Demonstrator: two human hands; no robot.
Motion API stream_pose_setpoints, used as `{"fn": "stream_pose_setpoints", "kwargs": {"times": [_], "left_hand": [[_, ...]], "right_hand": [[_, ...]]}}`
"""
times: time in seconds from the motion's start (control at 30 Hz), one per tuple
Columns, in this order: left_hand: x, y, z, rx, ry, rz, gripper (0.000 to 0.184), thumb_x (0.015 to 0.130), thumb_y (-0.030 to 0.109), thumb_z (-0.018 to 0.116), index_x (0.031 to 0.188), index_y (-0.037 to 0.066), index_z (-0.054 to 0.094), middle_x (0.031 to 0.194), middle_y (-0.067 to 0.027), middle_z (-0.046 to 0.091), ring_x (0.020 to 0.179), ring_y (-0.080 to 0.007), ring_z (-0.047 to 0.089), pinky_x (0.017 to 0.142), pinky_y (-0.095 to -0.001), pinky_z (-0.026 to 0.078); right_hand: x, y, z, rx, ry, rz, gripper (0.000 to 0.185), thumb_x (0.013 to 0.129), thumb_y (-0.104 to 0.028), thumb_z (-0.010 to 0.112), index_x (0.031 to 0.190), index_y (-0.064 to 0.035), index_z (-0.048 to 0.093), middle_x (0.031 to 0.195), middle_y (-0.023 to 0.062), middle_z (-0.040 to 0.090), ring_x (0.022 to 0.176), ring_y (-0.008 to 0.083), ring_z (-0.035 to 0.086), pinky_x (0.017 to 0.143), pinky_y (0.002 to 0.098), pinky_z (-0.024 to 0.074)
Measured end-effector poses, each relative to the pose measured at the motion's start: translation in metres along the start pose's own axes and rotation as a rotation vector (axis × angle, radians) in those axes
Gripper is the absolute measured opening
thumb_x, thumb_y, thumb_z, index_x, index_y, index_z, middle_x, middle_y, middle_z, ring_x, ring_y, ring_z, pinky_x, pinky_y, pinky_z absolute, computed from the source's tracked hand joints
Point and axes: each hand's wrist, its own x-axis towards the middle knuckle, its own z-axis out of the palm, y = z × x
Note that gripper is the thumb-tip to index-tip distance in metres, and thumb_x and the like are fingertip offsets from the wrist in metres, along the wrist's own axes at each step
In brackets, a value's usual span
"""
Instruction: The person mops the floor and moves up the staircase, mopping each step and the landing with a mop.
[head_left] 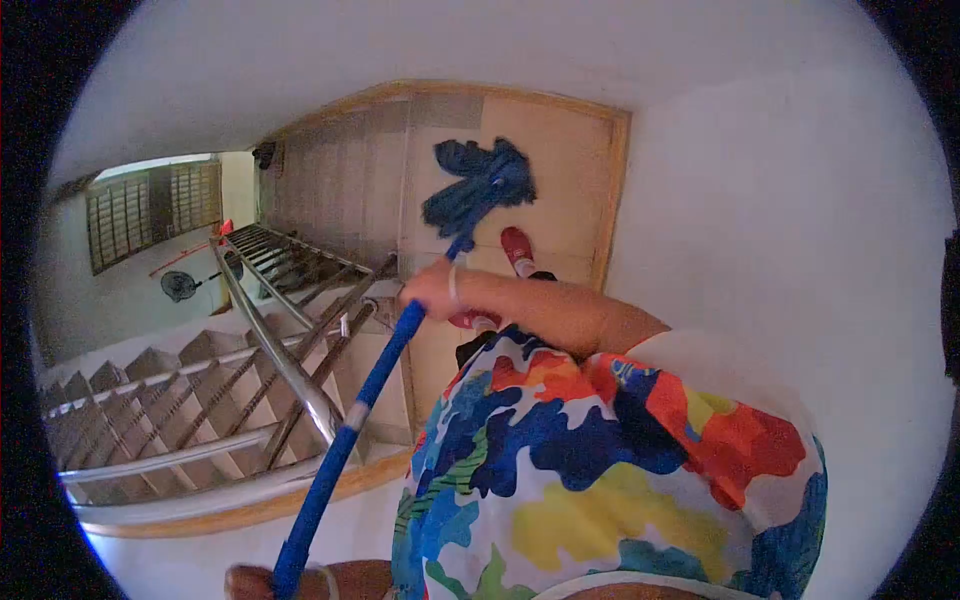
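A mop with a blue handle [372, 385] runs slantwise from the lower left up to its dark blue fabric-strip head [480, 185]. The strips lie spread on the tiled floor [550, 150] in front of my feet. My right hand [432, 287] reaches across my body and is closed around the handle's lower part. At the bottom edge of the view, my left hand [250, 582] grips the handle near its top end, partly cut off by the frame. A pale band circles each wrist. My red shoes [516, 245] stand just behind the mop head.
A stairwell with metal handrails [285, 375] and steps lies to my left. White walls [780, 200] edged with wooden skirting [612, 200] stand ahead and to my right. Beyond the railing are a black fan [180, 287] and shuttered windows [120, 220].
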Motion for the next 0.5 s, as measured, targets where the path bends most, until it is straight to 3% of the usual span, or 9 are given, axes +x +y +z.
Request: {"fn": "stream_pose_setpoints", "kwargs": {"times": [0.03, 0.1, 0.17, 0.2, 0.3, 0.33, 0.37, 0.43, 0.5], "left_hand": [[-0.022, -0.009, -0.027, 0.081, 0.094, -0.062, 0.029, 0.071, 0.032, 0.056, 0.052, 0.014, 0.043, 0.048, -0.0022, 0.044, 0.046, -0.0169, 0.042, 0.051, -0.0302, 0.038], [-0.061, -0.037, -0.057, 0.247, 0.741, -0.288, 0.031, 0.075, 0.033, 0.056, 0.053, 0.014, 0.045, 0.050, -0.0021, 0.047, 0.050, -0.0179, 0.046, 0.057, -0.0321, 0.039], [-0.023, -0.116, 0.095, 0.455, 0.287, -0.045, 0.041, 0.083, 0.028, 0.047, 0.043, 0.021, 0.036, 0.039, 0.0056, 0.034, 0.037, -0.0126, 0.031, 0.043, -0.0297, 0.029], [-0.006, -0.128, 0.124, 0.442, 0.260, -0.049, 0.041, 0.083, 0.028, 0.047, 0.043, 0.021, 0.036, 0.039, 0.0056, 0.034, 0.037, -0.0126, 0.031, 0.043, -0.0297, 0.029], [0.024, -0.145, 0.171, -0.049, -0.174, -0.187, 0.041, 0.080, 0.032, 0.054, 0.044, 0.021, 0.037, 0.045, 0.0045, 0.040, 0.045, -0.0107, 0.038, 0.047, -0.0298, 0.032], [0.033, -0.146, 0.181, -0.213, -0.318, -0.238, 0.041, 0.079, 0.033, 0.056, 0.045, 0.021, 0.037, 0.047, 0.0041, 0.043, 0.048, -0.0100, 0.040, 0.048, -0.0298, 0.032], [0.046, -0.147, 0.180, -0.225, -0.343, -0.248, 0.041, 0.079, 0.033, 0.056, 0.045, 0.021, 0.037, 0.047, 0.0041, 0.043, 0.048, -0.0100, 0.040, 0.048, -0.0298, 0.032], [0.082, -0.151, 0.175, -0.250, -0.519, -0.163, 0.044, 0.080, 0.037, 0.060, 0.045, 0.022, 0.039, 0.048, 0.0054, 0.047, 0.048, -0.0079, 0.042, 0.046, -0.0284, 0.033], [0.105, -0.147, 0.205, -0.140, -0.385, -0.131, 0.042, 0.077, 0.040, 0.063, 0.046, 0.025, 0.040, 0.047, 0.0081, 0.046, 0.046, -0.0073, 0.042, 0.046, -0.0244, 0.034]], "right_hand": [[-0.011, 0.027, 0.001, -0.020, 0.047, 0.041, 0.017, 0.062, -0.019, 0.065, 0.078, -0.0159, 0.061, 0.077, 0.0081, 0.062, 0.080, 0.0325, 0.061, 0.062, 0.0489, 0.0443], [-0.041, 0.085, -0.006, -0.084, 0.142, 0.153, 0.017, 0.061, -0.018, 0.065, 0.078, -0.0153, 0.062, 0.076, 0.0104, 0.063, 0.077, 0.0344, 0.061, 0.064, 0.0479, 0.0462], [-0.083, 0.130, -0.030, -0.131, 0.273, 0.256, 0.018, 0.060, -0.017, 0.065, 0.078, -0.0148, 0.063, 0.076, 0.0119, 0.063, 0.076, 0.0356, 0.061, 0.065, 0.0467, 0.0477], [-0.111, 0.149, -0.043, -0.130, 0.359, 0.293, 0.020, 0.059, -0.017, 0.066, 0.078, -0.0148, 0.062, 0.076, 0.0115, 0.063, 0.077, 0.0353, 0.061, 0.065, 0.0461, 0.0476], [-0.153, 0.185, -0.047, -0.140, 0.505, 0.439, 0.021, 0.059, -0.017, 0.066, 0.079, -0.0151, 0.062, 0.080, 0.0105, 0.063, 0.079, 0.0342, 0.060, 0.066, 0.0449, 0.0475], [-0.157, 0.186, -0.046, -0.134, 0.670, 0.415, 0.020, 0.059, -0.018, 0.066, 0.079, -0.0150, 0.062, 0.080, 0.0103, 0.062, 0.080, 0.0337, 0.060, 0.067, 0.0446, 0.0474], [-0.162, 0.181, -0.040, -0.127, 0.832, 0.393, 0.020, 0.059, -0.018, 0.067, 0.079, -0.0148, 0.062, 0.081, 0.0100, 0.062, 0.081, 0.0332, 0.059, 0.067, 0.0443, 0.0473], [-0.161, 0.168, -0.046, -0.092, 0.911, 0.426, 0.021, 0.059, -0.018, 0.067, 0.079, -0.0146, 0.062, 0.081, 0.0101, 0.062, 0.081, 0.0332, 0.060, 0.068, 0.0448, 0.0472], [-0.167, 0.151, -0.040, -0.036, 0.993, 0.470, 0.021, 0.059, -0.018, 0.067, 0.080, -0.0143, 0.062, 0.081, 0.0102, 0.062, 0.081, 0.0332, 0.060, 0.069, 0.0452, 0.0471]]}}
